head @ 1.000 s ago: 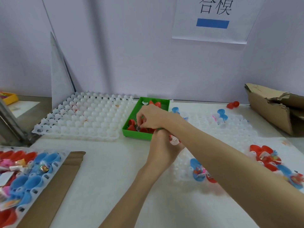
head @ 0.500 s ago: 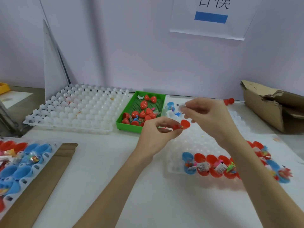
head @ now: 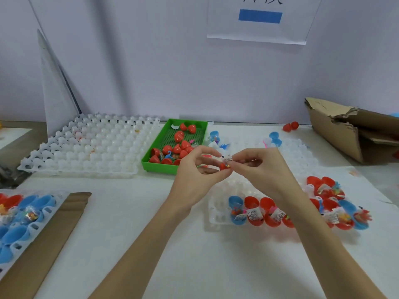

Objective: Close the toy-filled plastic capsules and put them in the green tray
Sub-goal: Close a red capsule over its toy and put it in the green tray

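Nearest us, a row of open capsules (head: 254,212) sits in the clear tray (head: 218,214), toys showing, likely kept close for easy reach. Above it we hold a red capsule (head: 224,166) between both hands: the left hand (head: 194,175) pinches the shell, while the right hand (head: 257,167) pinches the small packet at its mouth, probably tucking it in before closing. Just beyond lies the green tray (head: 158,166), already holding closed red capsules.
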